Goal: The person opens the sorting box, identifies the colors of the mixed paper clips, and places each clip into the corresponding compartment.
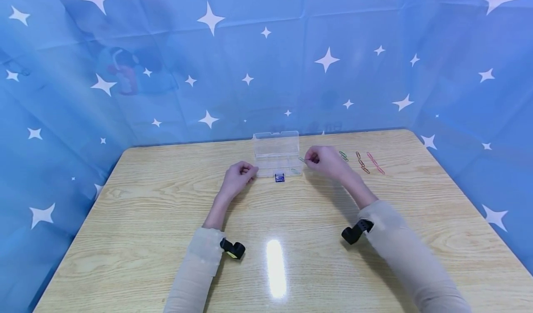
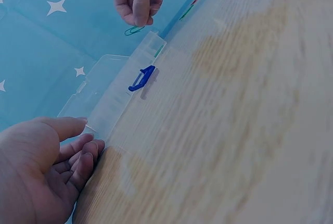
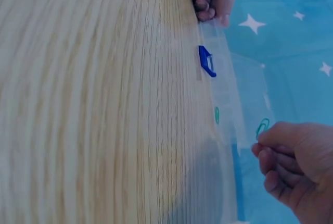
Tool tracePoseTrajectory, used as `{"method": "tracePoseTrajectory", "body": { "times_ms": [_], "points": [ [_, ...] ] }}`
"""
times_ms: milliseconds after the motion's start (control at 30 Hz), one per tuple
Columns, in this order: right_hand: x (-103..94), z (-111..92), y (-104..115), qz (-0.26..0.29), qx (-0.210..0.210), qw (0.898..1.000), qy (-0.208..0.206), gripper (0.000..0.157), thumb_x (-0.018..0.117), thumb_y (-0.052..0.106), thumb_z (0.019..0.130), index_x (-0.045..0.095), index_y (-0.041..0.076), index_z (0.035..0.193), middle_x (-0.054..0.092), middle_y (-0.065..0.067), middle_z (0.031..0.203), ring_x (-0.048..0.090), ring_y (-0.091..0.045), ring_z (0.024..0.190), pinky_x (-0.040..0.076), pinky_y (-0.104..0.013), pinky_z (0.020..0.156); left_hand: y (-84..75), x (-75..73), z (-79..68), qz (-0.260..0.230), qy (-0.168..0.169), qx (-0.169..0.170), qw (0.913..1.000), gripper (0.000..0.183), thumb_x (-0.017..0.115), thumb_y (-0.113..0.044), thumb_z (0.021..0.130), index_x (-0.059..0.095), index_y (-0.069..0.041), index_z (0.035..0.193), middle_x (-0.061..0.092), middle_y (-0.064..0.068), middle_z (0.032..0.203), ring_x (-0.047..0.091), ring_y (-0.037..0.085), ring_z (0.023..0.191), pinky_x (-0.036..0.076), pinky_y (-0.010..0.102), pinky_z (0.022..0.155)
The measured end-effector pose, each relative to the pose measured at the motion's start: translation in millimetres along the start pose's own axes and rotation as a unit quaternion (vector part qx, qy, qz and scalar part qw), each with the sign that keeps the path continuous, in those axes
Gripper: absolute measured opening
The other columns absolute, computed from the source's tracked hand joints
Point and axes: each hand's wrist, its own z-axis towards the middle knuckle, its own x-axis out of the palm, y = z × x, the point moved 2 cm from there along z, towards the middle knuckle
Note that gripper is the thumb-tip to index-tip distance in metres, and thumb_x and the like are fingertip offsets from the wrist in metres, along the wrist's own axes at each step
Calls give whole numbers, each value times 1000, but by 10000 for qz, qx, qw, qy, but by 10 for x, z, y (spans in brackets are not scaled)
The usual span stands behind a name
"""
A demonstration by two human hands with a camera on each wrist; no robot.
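Observation:
A clear plastic box (image 1: 266, 166) lies with its lid (image 1: 276, 143) raised at the back and a blue latch (image 1: 279, 178) hanging on its front. My left hand (image 1: 238, 178) holds the box's left end, the thumb by the top of the wall and the fingers curled beside it. Between thumb and forefinger, my right hand (image 1: 326, 161) pinches a green paper clip (image 3: 263, 126) just above the box's right end. Another green paper clip (image 3: 217, 115) is inside the box, near its right front corner.
Right of the box, green paper clips (image 1: 343, 156), a line of orange-red paper clips (image 1: 361, 162) and pink paper clips (image 1: 375, 163) lie on the wooden table (image 1: 137, 220). A blue star-patterned cloth (image 1: 175, 53) hangs behind the table and along its sides.

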Motion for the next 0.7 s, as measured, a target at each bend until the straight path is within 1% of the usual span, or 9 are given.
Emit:
{"method": "tracePoseTrajectory", "body": {
  "times_ms": [200,333,500,700],
  "points": [
    [69,35,76,91,97,9997,216,6,65,3,94,68,-1,98,69,-10,91,66,-22,84,57,-35,77,3,-1,-4,-24,-2,4,10000,22,65,-22,101,67,0,103,66,13,88,64,26,79,49,28,69],
    [107,41,78,126,60,9994,304,6,64,2,95,69,-1,97,69,-9,90,65,-20,82,56,-34,75,8,6,0,-19,-24,30,10000,21,65,-21,101,68,0,103,67,13,87,64,24,78,49,27,69],
    [134,32,59,106,-51,9995,292,6,64,2,95,69,0,95,68,-8,87,64,-18,79,55,-34,72,9,13,2,9,-43,53,10000,21,65,-21,101,68,-1,102,66,11,87,64,22,77,50,27,70],
    [135,27,17,115,0,9996,257,8,64,5,96,69,0,97,68,-8,89,64,-20,81,55,-35,75,15,7,8,28,-40,29,10000,21,65,-21,101,68,0,103,67,12,88,64,23,78,50,27,70]
  ]
}}
